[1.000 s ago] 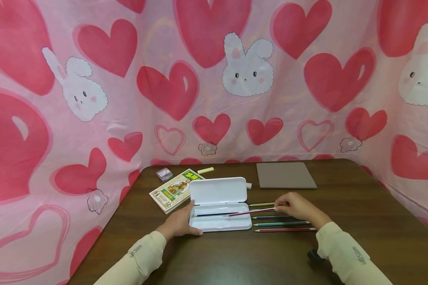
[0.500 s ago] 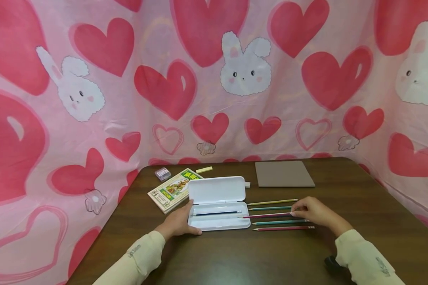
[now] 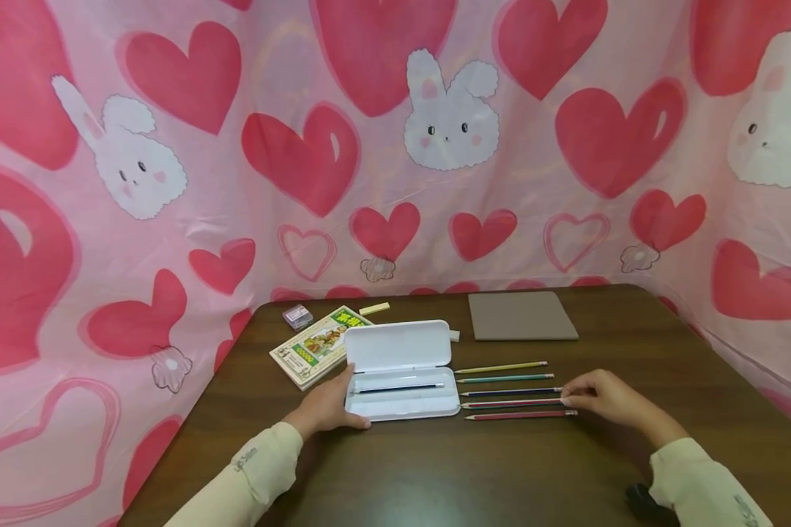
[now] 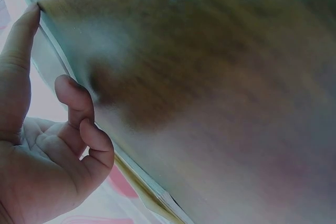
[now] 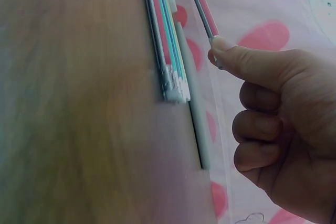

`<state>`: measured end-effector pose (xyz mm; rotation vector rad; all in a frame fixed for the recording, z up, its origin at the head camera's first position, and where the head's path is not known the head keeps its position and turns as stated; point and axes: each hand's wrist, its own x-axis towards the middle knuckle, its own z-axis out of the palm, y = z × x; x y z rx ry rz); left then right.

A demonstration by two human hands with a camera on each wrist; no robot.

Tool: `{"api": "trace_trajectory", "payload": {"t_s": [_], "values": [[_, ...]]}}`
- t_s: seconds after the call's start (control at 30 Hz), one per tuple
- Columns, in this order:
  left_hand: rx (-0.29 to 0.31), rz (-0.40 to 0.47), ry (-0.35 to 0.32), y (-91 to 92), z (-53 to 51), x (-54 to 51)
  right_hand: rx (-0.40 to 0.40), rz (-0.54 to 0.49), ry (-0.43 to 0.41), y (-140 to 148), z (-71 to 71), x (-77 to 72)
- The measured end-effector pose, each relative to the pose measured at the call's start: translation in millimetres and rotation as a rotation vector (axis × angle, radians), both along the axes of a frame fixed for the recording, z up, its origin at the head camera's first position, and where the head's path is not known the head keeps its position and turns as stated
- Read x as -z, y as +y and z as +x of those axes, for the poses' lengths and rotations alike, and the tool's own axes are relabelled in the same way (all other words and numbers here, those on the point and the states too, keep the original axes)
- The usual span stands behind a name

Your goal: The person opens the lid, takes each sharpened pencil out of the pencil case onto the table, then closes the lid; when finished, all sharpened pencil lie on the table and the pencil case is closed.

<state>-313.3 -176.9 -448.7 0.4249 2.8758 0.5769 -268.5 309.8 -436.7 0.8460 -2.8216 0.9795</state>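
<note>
At the white case (image 3: 397,347), the left hand (image 3: 323,404) grips one end while the right hand (image 3: 605,400) pinches a red pencil (image 5: 201,3).

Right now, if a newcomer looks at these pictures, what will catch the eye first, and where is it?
Probably the pink backdrop with its big red hearts and white rabbit faces, rising behind the table. Next would come the open white pencil case on the table, with the left hand at its left end, and the red-and-dark pencil pinched by the right hand, to the case's right.
</note>
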Motion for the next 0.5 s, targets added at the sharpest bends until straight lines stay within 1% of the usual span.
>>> {"api": "trace_trajectory", "payload": {"t_s": [0.17,0.33,0.5], "values": [[-0.004,-0.001,-0.011,-0.7,-0.4,-1.7,-0.042,0.000,-0.018,6.8,5.8,2.4],[-0.005,0.000,-0.019,-0.9,-0.3,-1.9,-0.078,0.008,-0.039,10.7,8.4,7.5],[-0.006,0.007,-0.025,0.0,0.7,-2.4,-0.136,-0.025,-0.065,12.2,9.2,13.4]]}}
